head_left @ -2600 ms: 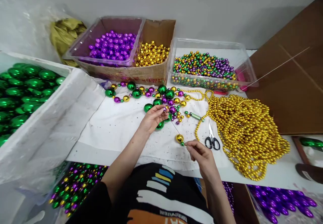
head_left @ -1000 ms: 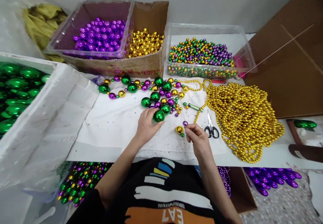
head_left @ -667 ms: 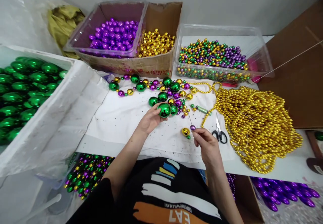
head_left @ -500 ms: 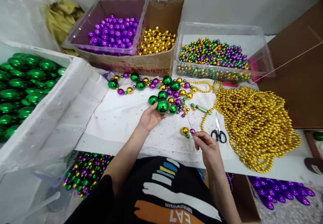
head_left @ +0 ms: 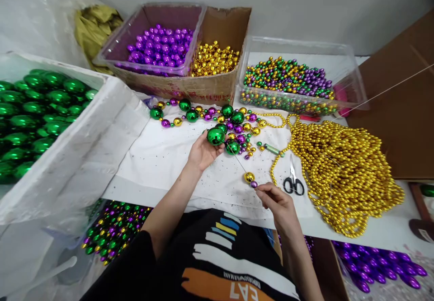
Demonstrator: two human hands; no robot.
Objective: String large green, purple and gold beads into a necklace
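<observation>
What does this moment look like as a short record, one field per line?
Left hand: holds a large green bead
Right hand: pinching at a small purple bead
Thread: runs from near the left hand to a gold bead
Scissors: on the white cloth
Gold strands: heaped right of the scissors
Cardboard box: clear tub of purple beads, loose gold beads alongside
Clear bin: mixed green, gold and purple small beads

Left hand (head_left: 204, 153) holding green bead (head_left: 216, 136), right hand (head_left: 275, 200) pinching beaded string (head_left: 249, 177), scissors (head_left: 293, 183) nearby
</observation>
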